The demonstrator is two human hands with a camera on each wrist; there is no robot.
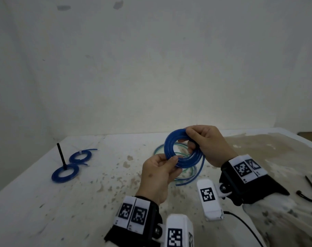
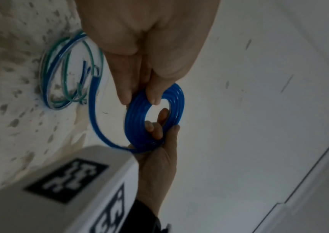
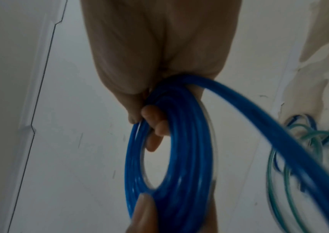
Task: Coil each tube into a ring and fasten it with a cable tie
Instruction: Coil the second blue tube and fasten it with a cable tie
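Observation:
I hold a blue tube wound into a flat ring [image 1: 171, 139] in the air over the table, between both hands. My left hand [image 1: 175, 164] pinches its lower left edge with thumb on top; the fingertips [image 2: 126, 97] clamp the ring [image 2: 133, 113]. My right hand [image 1: 190, 138] grips the upper right side, its fingers [image 3: 153, 123] curled through the ring's [image 3: 179, 157] hole. A loose tail [image 1: 196, 177] of the tube hangs off the right side toward the table. Black cable ties [image 1: 310, 191] lie at the far right.
Loose green and blue tubes [image 1: 187, 172] lie on the stained white table [image 1: 98, 193] under my hands. At the left sit two tied blue rings [image 1: 65, 173] [image 1: 80, 155], with a black cable tie [image 1: 61, 155] sticking upright. A wall stands behind.

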